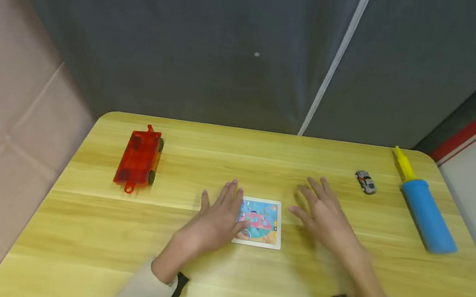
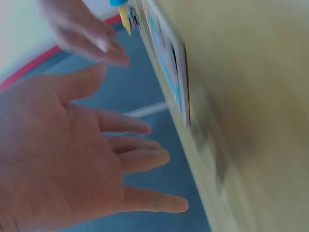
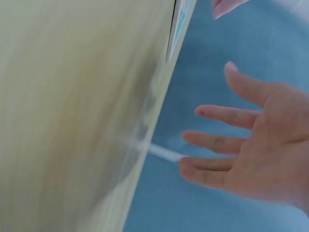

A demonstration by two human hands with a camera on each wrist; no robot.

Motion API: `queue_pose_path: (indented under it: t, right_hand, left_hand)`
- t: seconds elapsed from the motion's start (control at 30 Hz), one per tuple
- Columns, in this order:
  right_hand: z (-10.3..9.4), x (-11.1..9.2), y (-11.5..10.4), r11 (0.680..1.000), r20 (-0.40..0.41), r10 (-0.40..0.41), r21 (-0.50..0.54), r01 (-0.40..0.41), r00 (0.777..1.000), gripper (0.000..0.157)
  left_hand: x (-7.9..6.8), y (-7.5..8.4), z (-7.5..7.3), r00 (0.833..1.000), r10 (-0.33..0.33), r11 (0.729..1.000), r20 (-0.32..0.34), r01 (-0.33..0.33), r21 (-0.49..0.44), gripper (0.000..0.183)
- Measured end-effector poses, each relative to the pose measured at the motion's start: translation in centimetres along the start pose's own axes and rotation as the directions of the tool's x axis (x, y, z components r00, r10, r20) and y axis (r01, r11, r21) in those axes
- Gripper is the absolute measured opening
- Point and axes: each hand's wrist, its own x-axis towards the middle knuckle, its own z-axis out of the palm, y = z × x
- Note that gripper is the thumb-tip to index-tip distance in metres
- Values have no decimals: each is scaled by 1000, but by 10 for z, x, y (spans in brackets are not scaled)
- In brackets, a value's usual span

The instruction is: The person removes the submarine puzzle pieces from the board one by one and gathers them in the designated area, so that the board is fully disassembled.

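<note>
A square picture puzzle (image 1: pixel 260 222) with a white border and a blue and pink picture lies flat on the table. My left hand (image 1: pixel 217 220) hovers at its left edge, fingers straight, and covers part of that side in the head view. In the left wrist view, a gap shows between the left palm (image 2: pixel 63 154) and the tabletop. My right hand (image 1: pixel 328 218) is held to the right of the puzzle, its fingers spread and holding nothing. The right wrist view shows those fingers (image 3: pixel 217 142) raised off the wood.
A red see-through toy cart (image 1: pixel 138 158) with dark wheels sits at the left. Toward the back right is a small silver toy car (image 1: pixel 366 182). Beside it lies a blue hand pump (image 1: pixel 428 216) with a yellow nozzle. A dark curtain (image 1: pixel 188 48) hangs behind the wooden table (image 1: pixel 83 228).
</note>
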Motion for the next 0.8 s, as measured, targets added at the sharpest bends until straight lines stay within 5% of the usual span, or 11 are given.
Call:
queue_pose_path:
  t: [0.17, 0.27, 0.53, 0.8]
  right_hand:
    - [13, 13, -15, 994, 45, -34, 107, 29, 998, 34]
    - [17, 19, -20, 988, 83, -47, 152, 34, 995, 25]
    - [19, 26, -22, 990, 181, -12, 141, -14, 983, 18]
    - [19, 28, -21, 991, 188, 18, 124, -41, 982, 20]
  left_hand:
    - [8, -2, 44, 998, 52, 998, 23, -53, 32, 83]
    - [8, 2, 56, 999, 37, 996, 11, -38, 84, 83]
    - [-7, 32, 31, 998, -38, 987, 50, 30, 158, 79]
    - [-8, 37, 31, 997, -54, 982, 52, 44, 181, 80]
